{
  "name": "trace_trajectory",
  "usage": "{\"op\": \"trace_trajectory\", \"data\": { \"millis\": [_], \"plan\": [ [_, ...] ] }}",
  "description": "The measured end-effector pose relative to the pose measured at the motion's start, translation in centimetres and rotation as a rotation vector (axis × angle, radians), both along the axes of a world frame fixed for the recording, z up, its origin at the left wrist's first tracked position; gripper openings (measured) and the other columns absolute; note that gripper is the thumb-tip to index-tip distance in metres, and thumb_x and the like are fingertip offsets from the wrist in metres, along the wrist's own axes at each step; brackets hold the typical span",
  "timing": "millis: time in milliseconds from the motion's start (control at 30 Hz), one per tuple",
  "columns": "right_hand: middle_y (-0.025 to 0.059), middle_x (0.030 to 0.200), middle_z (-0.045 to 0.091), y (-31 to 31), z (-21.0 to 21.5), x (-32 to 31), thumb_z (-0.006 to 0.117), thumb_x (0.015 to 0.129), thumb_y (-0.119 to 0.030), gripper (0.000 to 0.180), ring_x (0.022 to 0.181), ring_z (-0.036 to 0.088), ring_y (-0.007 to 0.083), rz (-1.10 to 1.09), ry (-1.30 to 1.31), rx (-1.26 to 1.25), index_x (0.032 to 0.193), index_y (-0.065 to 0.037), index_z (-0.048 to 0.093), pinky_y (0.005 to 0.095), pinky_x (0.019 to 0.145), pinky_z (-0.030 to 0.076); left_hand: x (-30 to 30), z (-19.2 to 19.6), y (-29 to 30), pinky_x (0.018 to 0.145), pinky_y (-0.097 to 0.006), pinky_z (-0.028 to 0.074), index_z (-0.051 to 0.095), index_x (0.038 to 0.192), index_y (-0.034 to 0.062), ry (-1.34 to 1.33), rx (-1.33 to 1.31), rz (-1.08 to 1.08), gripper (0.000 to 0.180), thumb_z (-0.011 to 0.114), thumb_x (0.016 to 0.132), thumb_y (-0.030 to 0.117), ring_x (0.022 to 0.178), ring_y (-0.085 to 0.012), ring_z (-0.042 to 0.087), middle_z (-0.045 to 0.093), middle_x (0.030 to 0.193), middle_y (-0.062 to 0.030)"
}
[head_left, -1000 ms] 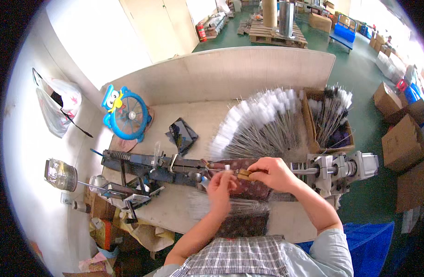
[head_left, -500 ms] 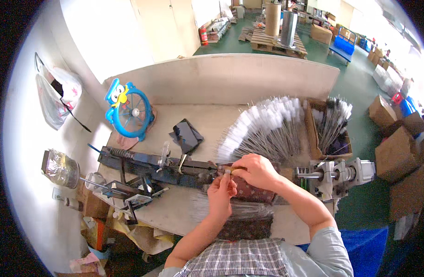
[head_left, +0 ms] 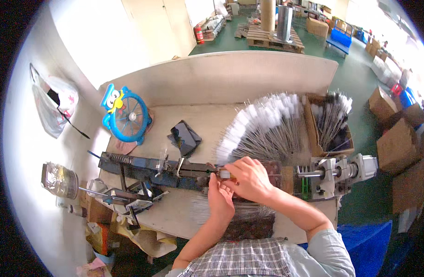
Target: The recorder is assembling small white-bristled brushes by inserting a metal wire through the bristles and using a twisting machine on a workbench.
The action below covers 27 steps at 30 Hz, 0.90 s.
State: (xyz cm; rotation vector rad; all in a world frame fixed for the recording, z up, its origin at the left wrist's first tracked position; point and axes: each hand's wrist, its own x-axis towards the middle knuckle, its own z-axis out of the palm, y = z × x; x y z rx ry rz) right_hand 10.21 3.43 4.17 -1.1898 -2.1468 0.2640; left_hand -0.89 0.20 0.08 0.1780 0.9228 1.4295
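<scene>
At the right end of a long dark metal fixture (head_left: 145, 167), both hands meet. My right hand (head_left: 252, 181) is closed round a small pale piece (head_left: 225, 174), whitish with a tan part; its kind cannot be told. Just below and left of it, my left hand (head_left: 220, 201) has thumb and fingers pinched together against the fixture's end; what they hold is hidden. Under the hands lies a bundle of thin wires (head_left: 202, 207) on a dark reddish patterned surface. Beyond my right hand, wire-stemmed brushes with white bristles (head_left: 267, 113) are fanned out on the table (head_left: 189, 113).
A spindle machine (head_left: 334, 174) stands to the right, near a cardboard box (head_left: 310, 122) of dark and white brushes. A blue toy-faced fan (head_left: 131, 117) and a dark flat packet (head_left: 186, 137) lie farther back. A low board (head_left: 221, 76) borders the table's far side.
My right hand has turned and shifted slightly left and down, its fingers now more spread over the small piece. My left hand stays close below. The whole view has shifted slightly.
</scene>
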Motion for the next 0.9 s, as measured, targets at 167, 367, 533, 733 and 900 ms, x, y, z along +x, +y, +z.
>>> {"op": "trace_trajectory", "data": {
  "millis": [167, 367, 533, 733, 900],
  "plan": [
    [0.0016, 0.09, 0.063, 0.0, -0.5, 0.2, 0.069, 0.068, -0.024, 0.03, 0.089, 0.056, 0.0196, -0.043, 0.004, 0.154, 0.094, -0.011, 0.066, 0.0345, 0.078, 0.042, -0.3, -0.2, -0.1, 0.086, -0.033, 0.042, 0.05, 0.106, 0.0045, -0.079, 0.018, 0.007, 0.024, 0.045, 0.094, 0.025, 0.096, -0.0169, 0.056, 0.057, 0.102, -0.0059],
    [-0.0024, 0.088, 0.061, -0.1, -0.9, 1.2, 0.068, 0.07, -0.025, 0.023, 0.09, 0.054, 0.0194, 0.049, -0.013, 0.238, 0.091, -0.017, 0.067, 0.0353, 0.078, 0.042, 0.5, -0.1, -0.5, 0.079, -0.028, 0.045, 0.051, 0.101, 0.0033, -0.008, 0.095, 0.056, 0.014, 0.053, 0.087, 0.006, 0.091, -0.0143, 0.057, 0.058, 0.1, -0.0066],
    [-0.0025, 0.089, 0.061, -0.2, -1.0, 2.4, 0.066, 0.07, -0.025, 0.022, 0.09, 0.054, 0.0194, 0.064, -0.004, 0.224, 0.091, -0.019, 0.066, 0.0352, 0.077, 0.042, 0.5, -0.2, -0.5, 0.081, -0.03, 0.045, 0.052, 0.1, 0.0033, 0.042, 0.092, 0.043, 0.014, 0.053, 0.086, 0.005, 0.09, -0.0157, 0.058, 0.059, 0.097, -0.0064],
    [-0.0023, 0.09, 0.061, -0.2, -0.4, 1.5, 0.064, 0.072, -0.024, 0.021, 0.091, 0.054, 0.0189, 0.066, 0.033, 0.215, 0.091, -0.017, 0.065, 0.0342, 0.077, 0.041, 0.5, -0.2, -0.4, 0.082, -0.031, 0.043, 0.051, 0.1, 0.0029, -0.023, 0.122, 0.049, 0.014, 0.052, 0.086, 0.005, 0.094, -0.0155, 0.055, 0.057, 0.101, -0.007],
    [0.0007, 0.094, 0.062, 0.2, -0.8, 0.8, 0.067, 0.07, -0.023, 0.022, 0.091, 0.055, 0.0203, 0.11, -0.026, 0.176, 0.091, -0.014, 0.067, 0.0345, 0.076, 0.045, -0.1, -0.8, -0.5, 0.085, -0.031, 0.042, 0.051, 0.101, 0.0041, -0.051, 0.112, 0.028, 0.015, 0.052, 0.087, 0.01, 0.095, -0.0151, 0.054, 0.055, 0.104, -0.0069]
  ]
}}
